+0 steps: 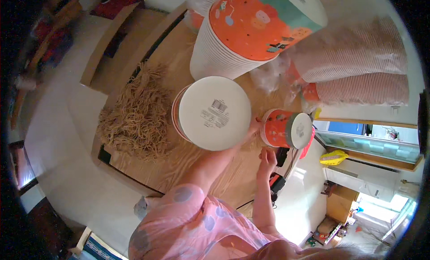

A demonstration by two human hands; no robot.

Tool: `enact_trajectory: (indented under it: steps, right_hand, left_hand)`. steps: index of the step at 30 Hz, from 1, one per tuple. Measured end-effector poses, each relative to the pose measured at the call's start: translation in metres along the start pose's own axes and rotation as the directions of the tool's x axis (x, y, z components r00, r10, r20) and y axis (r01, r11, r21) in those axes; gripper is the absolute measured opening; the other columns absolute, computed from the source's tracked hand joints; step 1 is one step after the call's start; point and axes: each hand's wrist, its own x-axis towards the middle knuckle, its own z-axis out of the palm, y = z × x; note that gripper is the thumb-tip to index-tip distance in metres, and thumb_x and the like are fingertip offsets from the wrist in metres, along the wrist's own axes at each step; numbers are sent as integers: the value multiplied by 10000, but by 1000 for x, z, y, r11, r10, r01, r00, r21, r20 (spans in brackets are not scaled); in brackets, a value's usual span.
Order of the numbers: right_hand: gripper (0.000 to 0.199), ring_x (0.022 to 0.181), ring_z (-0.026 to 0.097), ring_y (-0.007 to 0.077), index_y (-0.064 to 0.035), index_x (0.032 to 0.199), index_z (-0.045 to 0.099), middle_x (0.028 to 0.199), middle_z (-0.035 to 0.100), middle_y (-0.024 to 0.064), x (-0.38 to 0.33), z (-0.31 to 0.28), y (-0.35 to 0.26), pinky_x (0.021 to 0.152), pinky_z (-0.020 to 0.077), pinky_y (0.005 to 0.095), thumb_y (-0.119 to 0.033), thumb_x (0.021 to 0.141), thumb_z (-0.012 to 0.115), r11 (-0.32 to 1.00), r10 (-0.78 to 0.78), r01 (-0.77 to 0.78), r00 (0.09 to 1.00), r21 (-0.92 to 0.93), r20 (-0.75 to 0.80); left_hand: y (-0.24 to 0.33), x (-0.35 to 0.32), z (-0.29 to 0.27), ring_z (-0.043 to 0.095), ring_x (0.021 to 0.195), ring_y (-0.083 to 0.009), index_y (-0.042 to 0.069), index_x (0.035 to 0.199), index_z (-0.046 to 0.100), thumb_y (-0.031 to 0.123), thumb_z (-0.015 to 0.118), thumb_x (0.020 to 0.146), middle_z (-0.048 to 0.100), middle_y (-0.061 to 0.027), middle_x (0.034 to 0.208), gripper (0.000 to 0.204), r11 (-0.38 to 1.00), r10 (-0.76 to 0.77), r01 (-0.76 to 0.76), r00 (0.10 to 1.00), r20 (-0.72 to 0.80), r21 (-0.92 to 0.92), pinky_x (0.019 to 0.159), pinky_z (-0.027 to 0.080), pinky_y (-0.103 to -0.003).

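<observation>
My left hand (254, 125) reaches up from a pink dotted sleeve and grips a stack of orange paper cups (212, 112), whose white bottom faces me. The cups hide most of that hand; only fingertips show at the right rim. A smaller orange cup stack (286, 128) lies on its side just right of those fingers. My right hand (268, 159) rests open on the wooden table (179, 164) right below this smaller stack, holding nothing.
A tall stack of orange and white cups (251, 27) looms at the top. Wrapped sleeves of striped cups (358, 58) lie to the right. A heap of tan rubber bands (136, 112) covers the table's left side. A black device with cable (278, 183) sits at the table edge.
</observation>
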Motion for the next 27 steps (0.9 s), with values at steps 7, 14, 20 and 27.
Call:
enact_trajectory:
  steps: [7, 14, 20, 27]
  right_hand:
    - [75, 752, 502, 101, -8, 904, 565, 816, 537, 11, -8, 2, -75, 687, 412, 219, -42, 838, 557, 825, -514, 468, 854, -316, -77]
    - [161, 680, 496, 61, -30, 1002, 605, 821, 554, -12, 4, 34, -37, 601, 409, 195, -81, 865, 539, 989, 133, -104, 938, -106, 321]
    - [109, 567, 506, 96, -55, 950, 576, 735, 560, -1, 29, 4, 22, 494, 410, 212, -120, 869, 542, 594, 486, -424, 867, 684, 115]
    - [142, 678, 533, 131, -16, 955, 593, 806, 576, 49, 10, -7, -73, 612, 431, 236, -56, 819, 577, 913, -376, 337, 914, -229, -155]
  left_hand:
    - [7, -22, 3, 549, 635, -208, 54, 711, 624, 183, 614, 760, 606, -107, 721, 139, 737, 436, -242, 884, -171, 631, 592, 438, -358]
    - [-77, 30, -36, 551, 655, -155, -4, 863, 634, 145, 623, 748, 624, -66, 735, 188, 974, 115, -17, 897, -427, 225, 599, 446, -305]
    - [-6, -7, 31, 596, 652, -186, 52, 792, 677, 180, 653, 727, 656, -80, 739, 146, 916, 48, 58, 967, -252, 397, 621, 479, -332]
    - [-14, -2, 28, 589, 683, -181, 40, 816, 653, 166, 642, 742, 650, -77, 769, 147, 936, -76, 157, 964, -255, 315, 631, 473, -325]
